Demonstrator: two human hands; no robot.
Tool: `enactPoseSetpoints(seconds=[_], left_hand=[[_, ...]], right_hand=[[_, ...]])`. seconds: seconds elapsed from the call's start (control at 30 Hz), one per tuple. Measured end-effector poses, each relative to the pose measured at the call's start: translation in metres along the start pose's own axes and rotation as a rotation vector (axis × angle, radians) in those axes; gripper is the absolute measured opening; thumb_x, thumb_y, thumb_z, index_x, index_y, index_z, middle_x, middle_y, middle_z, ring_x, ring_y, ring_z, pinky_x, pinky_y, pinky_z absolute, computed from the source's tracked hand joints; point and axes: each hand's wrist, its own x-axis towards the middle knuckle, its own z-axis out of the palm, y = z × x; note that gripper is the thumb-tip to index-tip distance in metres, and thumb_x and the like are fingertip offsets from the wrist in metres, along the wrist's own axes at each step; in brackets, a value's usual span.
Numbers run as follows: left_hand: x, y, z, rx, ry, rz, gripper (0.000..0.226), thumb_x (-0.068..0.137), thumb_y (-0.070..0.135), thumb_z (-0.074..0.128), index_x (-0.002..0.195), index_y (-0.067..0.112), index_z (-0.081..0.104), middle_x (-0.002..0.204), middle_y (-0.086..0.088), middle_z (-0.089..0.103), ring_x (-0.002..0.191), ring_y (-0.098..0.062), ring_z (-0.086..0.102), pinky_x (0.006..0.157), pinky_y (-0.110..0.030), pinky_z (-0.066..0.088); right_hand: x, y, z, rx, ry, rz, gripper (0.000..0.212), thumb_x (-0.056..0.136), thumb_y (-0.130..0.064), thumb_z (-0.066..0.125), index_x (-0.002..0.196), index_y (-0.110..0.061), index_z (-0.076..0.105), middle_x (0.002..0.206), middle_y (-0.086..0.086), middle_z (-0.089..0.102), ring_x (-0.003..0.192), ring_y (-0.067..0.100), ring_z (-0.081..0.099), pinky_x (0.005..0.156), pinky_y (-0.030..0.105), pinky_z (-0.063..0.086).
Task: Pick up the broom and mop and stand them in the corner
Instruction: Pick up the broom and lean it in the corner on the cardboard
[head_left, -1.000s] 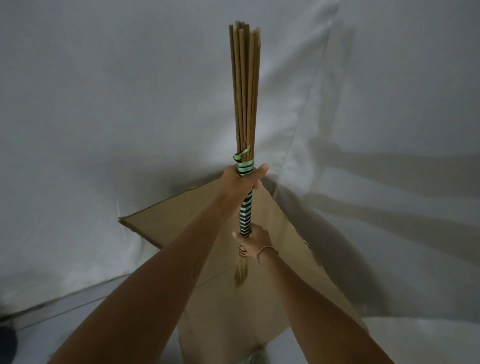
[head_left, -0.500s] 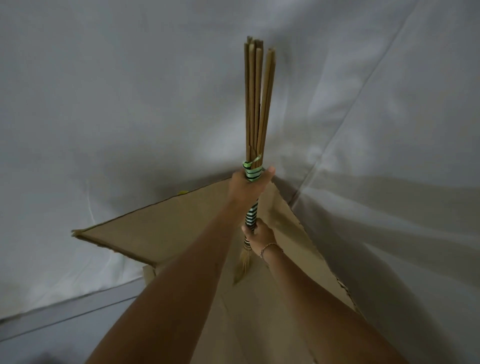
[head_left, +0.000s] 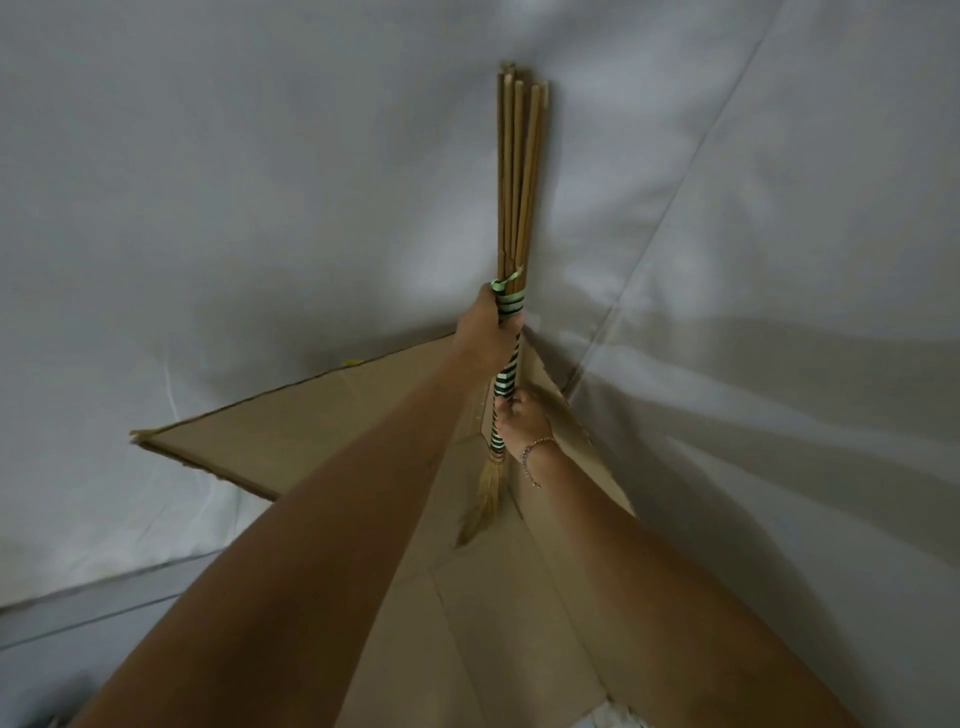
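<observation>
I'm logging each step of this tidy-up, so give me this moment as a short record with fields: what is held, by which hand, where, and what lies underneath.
held item: broom, upright, stick ends up, bristle tuft down
left hand: closed around the green binding, upper grip
right hand: closed around the striped wrap, lower grip
place: in the corner, where cloth-covered walls meet
underfoot: flattened cardboard on the floor
bristles: whether they touch the cardboard cannot be told
mop: not in view

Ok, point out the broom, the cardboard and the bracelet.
broom (head_left: 519, 171): head view, on the bundled sticks.
cardboard (head_left: 311, 431): head view, on its bare left flap.
bracelet (head_left: 535, 451): head view, on the wrist chain.
</observation>
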Motion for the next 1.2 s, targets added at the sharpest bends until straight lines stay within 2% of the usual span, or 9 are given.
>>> enactPoseSetpoints(seconds=[0.17, 0.3, 0.4, 0.5, 0.6, 0.73, 0.83, 0.93, 1.2], left_hand=[[0.007, 0.005, -0.006, 0.019, 0.025, 0.022, 0.036, 0.095, 0.013, 0.052, 0.131, 0.007, 0.047, 0.124, -0.014, 0.061, 0.114, -0.028, 0.057, 0.09, -0.03, 0.043], [0.007, -0.009, -0.006, 0.066, -0.039, -0.042, 0.045, 0.098, 0.015, 0.048, 0.141, 0.008, 0.036, 0.136, -0.015, 0.054, 0.126, -0.029, 0.051, 0.1, -0.033, 0.042], [0.0, -0.015, -0.008, -0.007, -0.11, -0.08, 0.064, 0.096, 0.012, 0.052, 0.151, 0.008, 0.019, 0.152, -0.016, 0.038, 0.14, -0.033, 0.038, 0.115, -0.045, 0.034], [-0.015, -0.007, -0.022, 0.111, -0.093, -0.122, 0.074, 0.095, 0.026, 0.055, 0.153, 0.008, 0.013, 0.158, -0.014, 0.029, 0.144, -0.032, 0.031, 0.114, -0.039, 0.031], [-0.036, 0.006, -0.046, 0.189, -0.05, -0.101, 0.067, 0.097, 0.034, 0.051, 0.15, 0.005, 0.023, 0.155, -0.016, 0.034, 0.142, -0.031, 0.034, 0.11, -0.036, 0.031], [-0.084, 0.028, -0.101, 0.133, -0.013, -0.072, 0.037, 0.099, 0.02, 0.047, 0.117, -0.012, 0.055, 0.122, -0.032, 0.057, 0.114, -0.041, 0.056, 0.094, -0.042, 0.043], [-0.15, 0.044, -0.155, -0.031, -0.063, -0.12, 0.035, 0.101, 0.02, 0.044, 0.11, -0.009, 0.059, 0.093, -0.013, 0.059, 0.089, -0.024, 0.057, 0.076, -0.03, 0.042], [-0.235, 0.051, -0.209, -0.271, -0.065, -0.169, 0.04, 0.103, 0.022, 0.038, 0.131, -0.005, 0.048, 0.112, -0.007, 0.057, 0.102, -0.019, 0.055, 0.077, -0.017, 0.044], [-0.547, -0.056, -0.387, -0.296, 0.079, -0.392, 0.041, 0.102, 0.019, 0.038, 0.131, -0.007, 0.048, 0.136, -0.025, 0.055, 0.124, -0.038, 0.053, 0.107, -0.046, 0.037]], right_hand=[[0.003, -0.01, -0.001, -0.019, -0.013, -0.039, 0.034, 0.098, -0.024, 0.04, 0.119, -0.003, 0.056, 0.117, 0.017, 0.065, 0.108, 0.031, 0.06, 0.092, 0.036, 0.048], [0.002, -0.009, -0.004, 0.006, -0.106, 0.002, 0.039, 0.097, -0.016, 0.039, 0.135, -0.008, 0.045, 0.135, 0.014, 0.056, 0.124, 0.029, 0.052, 0.108, 0.044, 0.04], [-0.006, -0.011, -0.008, 0.009, -0.109, -0.016, 0.042, 0.095, -0.009, 0.039, 0.137, -0.011, 0.044, 0.134, 0.011, 0.056, 0.123, 0.026, 0.053, 0.107, 0.044, 0.042], [-0.021, -0.025, -0.017, 0.01, -0.072, -0.044, 0.043, 0.092, -0.004, 0.04, 0.134, -0.009, 0.047, 0.127, 0.011, 0.06, 0.115, 0.026, 0.057, 0.102, 0.042, 0.047], [-0.042, -0.042, -0.02, -0.014, 0.026, -0.076, 0.04, 0.089, -0.001, 0.039, 0.127, -0.004, 0.053, 0.112, 0.009, 0.062, 0.107, 0.023, 0.059, 0.089, 0.029, 0.048], [-0.101, -0.077, -0.013, -0.016, 0.114, -0.117, 0.039, 0.088, -0.002, 0.039, 0.121, -0.008, 0.059, 0.12, 0.011, 0.066, 0.109, 0.025, 0.061, 0.094, 0.033, 0.049], [-0.164, -0.104, 0.006, -0.064, 0.09, -0.204, 0.032, 0.088, -0.004, 0.043, 0.112, -0.009, 0.064, 0.112, 0.013, 0.069, 0.101, 0.03, 0.065, 0.087, 0.037, 0.05], [-0.238, -0.114, 0.035, -0.091, 0.001, -0.254, 0.027, 0.087, -0.007, 0.048, 0.106, -0.007, 0.067, 0.109, 0.015, 0.071, 0.098, 0.034, 0.067, 0.083, 0.048, 0.052], [-0.511, -0.061, 0.191, -0.302, -0.242, -0.237, 0.027, 0.087, -0.011, 0.05, 0.106, -0.009, 0.068, 0.108, 0.012, 0.072, 0.101, 0.026, 0.065, 0.082, 0.027, 0.048]])
